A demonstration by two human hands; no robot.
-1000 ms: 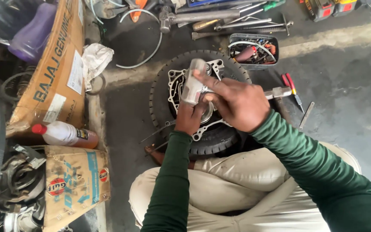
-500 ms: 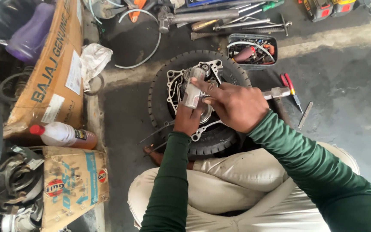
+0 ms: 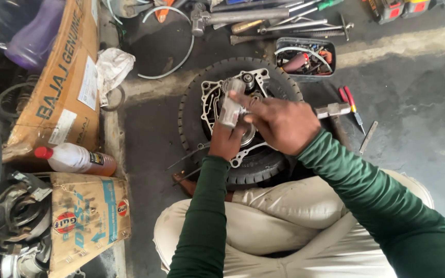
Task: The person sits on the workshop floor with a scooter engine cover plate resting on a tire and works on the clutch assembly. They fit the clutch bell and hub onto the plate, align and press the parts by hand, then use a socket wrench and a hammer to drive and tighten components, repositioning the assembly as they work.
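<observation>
A silver engine casing [image 3: 213,98] lies flat on a black rubber tyre [image 3: 191,110] on the floor in front of my knees. My left hand [image 3: 226,140] rests on the casing's near side and reaches up under a grey metal cylindrical part [image 3: 229,109]. My right hand [image 3: 283,122] is closed over the same part from the right, covering the casing's middle. What lies under the hands is hidden. Both sleeves are dark green.
A black tray of small parts [image 3: 305,55] and long tools [image 3: 263,18] lie beyond the tyre. A hammer head [image 3: 333,109], red-handled pliers [image 3: 350,104] and a metal strip [image 3: 369,136] lie right. Cardboard boxes [image 3: 63,92] and a red-capped bottle [image 3: 75,159] stand left.
The grey part has tilted slightly and my right hand has shifted a little over it; the casing and tyre have stayed in place.
</observation>
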